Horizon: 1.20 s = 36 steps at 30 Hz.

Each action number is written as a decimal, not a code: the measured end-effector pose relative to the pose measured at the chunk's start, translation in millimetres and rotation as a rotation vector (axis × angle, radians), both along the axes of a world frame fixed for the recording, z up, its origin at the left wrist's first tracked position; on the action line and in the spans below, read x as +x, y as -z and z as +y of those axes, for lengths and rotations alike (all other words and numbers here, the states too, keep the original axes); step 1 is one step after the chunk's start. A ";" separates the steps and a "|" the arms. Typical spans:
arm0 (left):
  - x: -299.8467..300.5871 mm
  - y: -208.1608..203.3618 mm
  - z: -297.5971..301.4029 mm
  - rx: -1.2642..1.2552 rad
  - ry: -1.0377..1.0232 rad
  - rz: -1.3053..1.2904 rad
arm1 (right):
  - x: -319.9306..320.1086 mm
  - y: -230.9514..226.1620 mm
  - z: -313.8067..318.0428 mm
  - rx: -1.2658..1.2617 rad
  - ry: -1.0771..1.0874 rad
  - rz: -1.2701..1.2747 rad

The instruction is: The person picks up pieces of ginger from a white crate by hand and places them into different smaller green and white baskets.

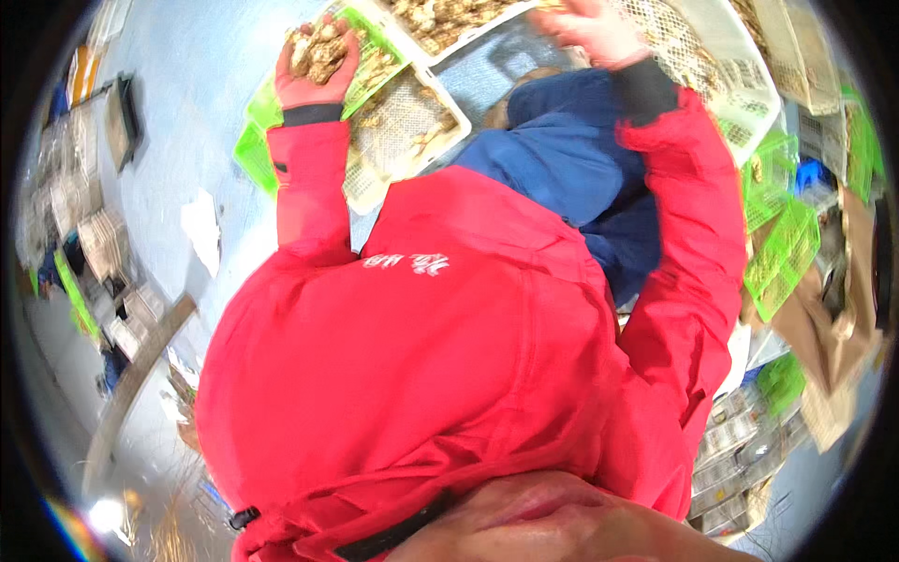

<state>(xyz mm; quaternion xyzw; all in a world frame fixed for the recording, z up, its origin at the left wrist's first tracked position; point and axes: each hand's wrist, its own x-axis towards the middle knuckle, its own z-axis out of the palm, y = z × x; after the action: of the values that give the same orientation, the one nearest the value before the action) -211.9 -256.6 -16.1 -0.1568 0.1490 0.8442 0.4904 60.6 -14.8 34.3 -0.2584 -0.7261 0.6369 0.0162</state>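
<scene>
My left hand (pixel 307 92) is closed around a handful of knobby tan-brown pieces (pixel 323 54), too blurred to name more exactly. It is above a green basket (pixel 255 155) and beside a white mesh basket (pixel 459 117) with a few pale bits on its bottom. Farther right, my right hand (pixel 599 36) is smeared by motion at the left side of a large white basket (pixel 760 101), which holds similar pieces. Whether its fingers hold anything cannot be made out. Between my hands, at the top edge, lies a heap of tan pieces (pixel 445 21) in a white-rimmed basket.
My blue-trousered legs (pixel 562 140) are between the baskets. Green baskets (pixel 785 258) and brown sheets (pixel 815 323) stand at the right. A white scrap (pixel 200 232) lies on the blue-grey floor (pixel 201 94). Several stacked crates (pixel 103 239) line the left side.
</scene>
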 end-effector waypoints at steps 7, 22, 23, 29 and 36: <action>9.8 -14.5 1.8 0.045 0.167 0.017 | -66.7 -19.7 -62.4 0.458 -0.116 0.040; 108.7 17.8 195.2 0.109 0.669 -0.116 | 250.1 215.8 170.7 -0.051 0.779 -0.371; 108.4 23.5 198.7 0.075 0.659 -0.094 | 199.8 207.8 152.3 0.173 0.631 -0.632; 161.6 56.1 243.8 0.078 0.781 -0.139 | 203.8 222.4 140.6 0.726 0.473 -0.946; 163.6 64.4 249.9 0.091 0.829 -0.095 | 212.6 172.4 135.5 -0.642 0.767 0.620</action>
<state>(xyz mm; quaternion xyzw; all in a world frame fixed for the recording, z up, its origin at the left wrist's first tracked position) -48.3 -6.7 -80.5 -0.1004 0.1391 0.5731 0.8013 273.2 120.6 -138.1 -0.2963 -0.3127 0.8194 0.3781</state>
